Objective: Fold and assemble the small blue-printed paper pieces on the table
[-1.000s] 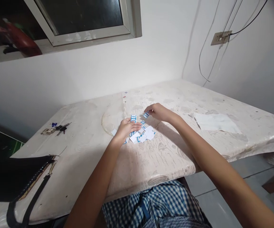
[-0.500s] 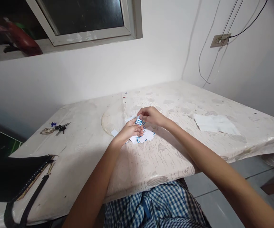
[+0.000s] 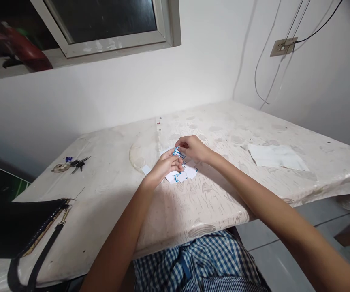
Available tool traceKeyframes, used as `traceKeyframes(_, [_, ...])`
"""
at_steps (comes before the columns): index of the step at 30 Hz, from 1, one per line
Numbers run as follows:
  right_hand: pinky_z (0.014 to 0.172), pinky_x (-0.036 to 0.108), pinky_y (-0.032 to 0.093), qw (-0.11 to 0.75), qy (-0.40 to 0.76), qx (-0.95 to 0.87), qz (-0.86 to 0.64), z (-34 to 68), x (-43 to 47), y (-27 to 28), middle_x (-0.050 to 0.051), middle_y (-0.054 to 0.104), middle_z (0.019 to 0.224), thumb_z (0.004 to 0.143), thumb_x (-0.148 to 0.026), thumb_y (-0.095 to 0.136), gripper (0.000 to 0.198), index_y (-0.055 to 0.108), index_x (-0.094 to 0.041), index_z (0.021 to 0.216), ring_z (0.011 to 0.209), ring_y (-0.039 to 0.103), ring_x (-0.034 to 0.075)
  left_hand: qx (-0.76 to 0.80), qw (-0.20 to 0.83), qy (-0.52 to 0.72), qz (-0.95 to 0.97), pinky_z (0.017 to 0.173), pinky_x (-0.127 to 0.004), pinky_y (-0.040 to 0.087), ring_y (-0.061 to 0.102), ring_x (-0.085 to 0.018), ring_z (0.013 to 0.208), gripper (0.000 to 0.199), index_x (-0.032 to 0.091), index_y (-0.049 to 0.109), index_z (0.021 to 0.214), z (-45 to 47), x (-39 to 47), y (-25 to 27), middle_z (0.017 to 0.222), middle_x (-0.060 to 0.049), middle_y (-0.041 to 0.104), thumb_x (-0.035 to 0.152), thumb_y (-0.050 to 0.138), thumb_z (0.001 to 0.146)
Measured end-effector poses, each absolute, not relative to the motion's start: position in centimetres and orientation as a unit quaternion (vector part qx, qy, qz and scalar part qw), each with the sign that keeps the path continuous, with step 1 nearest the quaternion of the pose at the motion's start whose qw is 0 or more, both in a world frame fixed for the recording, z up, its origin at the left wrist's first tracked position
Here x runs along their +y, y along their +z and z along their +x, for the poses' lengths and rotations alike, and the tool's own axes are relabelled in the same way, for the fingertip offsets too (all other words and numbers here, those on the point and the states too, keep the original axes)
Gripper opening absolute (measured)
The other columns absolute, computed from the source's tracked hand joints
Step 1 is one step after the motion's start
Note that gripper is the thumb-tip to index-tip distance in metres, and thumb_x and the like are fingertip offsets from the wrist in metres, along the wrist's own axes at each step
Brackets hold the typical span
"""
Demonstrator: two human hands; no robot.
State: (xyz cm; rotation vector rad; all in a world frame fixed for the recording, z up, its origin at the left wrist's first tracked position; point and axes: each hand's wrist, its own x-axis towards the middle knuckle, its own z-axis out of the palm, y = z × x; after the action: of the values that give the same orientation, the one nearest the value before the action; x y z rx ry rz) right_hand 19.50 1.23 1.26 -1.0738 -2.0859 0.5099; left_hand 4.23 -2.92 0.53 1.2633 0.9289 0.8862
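Observation:
Between my two hands is a small blue-and-white card (image 3: 176, 151), gripped at its far end by the fingers of my right hand (image 3: 192, 147). My left hand (image 3: 163, 166) has its thumb against the card's near left side, the fingers curled below. Under and around the hands lies a loose pile of small white cards (image 3: 190, 171), some showing blue printed edges. A single white card (image 3: 146, 169) rests just left of my left wrist. Part of the pile is hidden behind my fingers.
On the table (image 3: 223, 194), a white sheet of paper (image 3: 276, 157) lies to the right. At the left are keys (image 3: 77, 164) and a black bag (image 3: 17, 227) with a strap. A wall socket (image 3: 283, 47) with cables is at upper right.
The card between my hands has tilted, so less of its printed face shows. My hands have hardly moved, and the view has shifted slightly.

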Motion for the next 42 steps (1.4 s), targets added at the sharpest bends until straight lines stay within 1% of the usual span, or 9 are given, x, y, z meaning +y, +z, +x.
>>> traceKeyframes(5, [0.058,0.023,0.034,0.361,0.205,-0.809,-0.416,19.3,1.1,1.3,-0.001,0.052,0.065,0.074,-0.009,0.051,0.020,0.064,-0.010,0.090,0.057,0.044,0.009,0.412,0.598,0.401,0.558,0.054,-0.027,0.047,0.053,-0.009,0.049,0.011,0.016,0.048,0.089,4.4,-2.8,0.1,0.066,0.001,0.052,0.022,0.050,0.080])
traceKeyframes(10, [0.062,0.024,0.036,0.383,0.171,-0.800,-0.429,20.0,0.9,2.2,0.002,0.055,0.074,0.076,-0.013,0.051,0.026,0.060,-0.011,0.100,0.062,0.047,0.011,0.427,0.578,0.448,0.532,0.054,-0.026,0.047,0.049,-0.007,0.046,0.003,0.015,0.050,0.080,4.3,-2.6,0.3,0.063,0.002,0.050,0.016,0.049,0.077])
traceKeyframes(13, [0.058,0.025,0.036,0.245,0.215,-0.835,-0.444,20.8,0.6,2.9,0.003,0.058,0.074,0.069,-0.011,0.058,0.019,0.065,-0.013,0.087,0.060,0.049,0.012,0.445,0.547,0.506,0.496,0.051,-0.022,0.045,0.046,-0.006,0.045,0.004,0.015,0.048,0.075,4.1,-2.5,0.7,0.063,0.002,0.049,0.012,0.046,0.076])
traceKeyframes(16, [0.052,0.025,0.035,0.105,0.273,-0.849,-0.441,21.2,0.0,3.0,0.004,0.060,0.074,0.059,-0.006,0.065,0.025,0.067,-0.016,0.082,0.058,0.050,0.013,0.461,0.519,0.549,0.466,0.050,-0.021,0.044,0.045,-0.004,0.044,0.006,0.015,0.047,0.074,4.0,-2.4,1.2,0.064,0.003,0.049,0.010,0.045,0.076])
traceKeyframes(23, [0.046,0.024,0.032,0.041,0.205,-0.859,-0.467,20.7,-0.7,2.9,0.005,0.058,0.066,0.060,-0.002,0.063,0.014,0.058,-0.015,0.062,0.054,0.050,0.013,0.484,0.499,0.561,0.450,0.051,-0.021,0.045,0.045,-0.004,0.043,0.008,0.015,0.049,0.077,3.8,-2.2,1.3,0.066,0.003,0.051,0.009,0.044,0.077])
traceKeyframes(30, [0.047,0.023,0.036,0.132,0.314,-0.829,-0.443,21.7,0.0,3.3,0.003,0.060,0.065,0.066,-0.001,0.051,0.017,0.058,-0.015,0.070,0.048,0.052,0.011,0.501,0.503,0.535,0.458,0.048,-0.021,0.044,0.045,-0.004,0.042,0.007,0.015,0.048,0.076,4.0,-2.2,0.8,0.066,0.002,0.052,0.008,0.045,0.076])
traceKeyframes(35, [0.060,0.024,0.041,0.268,0.243,-0.838,-0.409,21.4,0.7,3.3,0.002,0.059,0.066,0.065,0.003,0.047,0.024,0.063,-0.013,0.074,0.061,0.055,0.012,0.508,0.507,0.504,0.481,0.046,-0.021,0.044,0.047,-0.005,0.041,0.006,0.015,0.048,0.075,4.3,-2.4,0.5,0.064,0.002,0.052,0.009,0.045,0.076])
traceKeyframes(39, [0.069,0.025,0.046,0.432,0.207,-0.810,-0.339,20.7,0.8,3.3,0.006,0.059,0.085,0.070,-0.001,0.047,0.020,0.063,-0.012,0.075,0.072,0.057,0.012,0.498,0.528,0.482,0.491,0.047,-0.022,0.046,0.047,-0.006,0.042,0.006,0.015,0.049,0.079,4.4,-2.5,0.3,0.064,0.002,0.052,0.011,0.047,0.076])
traceKeyframes(42, [0.071,0.027,0.047,0.461,0.191,-0.817,-0.289,20.1,0.6,3.0,0.007,0.057,0.089,0.072,-0.002,0.047,0.021,0.064,-0.013,0.077,0.078,0.057,0.014,0.457,0.564,0.470,0.502,0.050,-0.023,0.047,0.047,-0.006,0.043,0.010,0.015,0.051,0.085,4.4,-2.7,0.3,0.063,0.002,0.051,0.012,0.048,0.076])
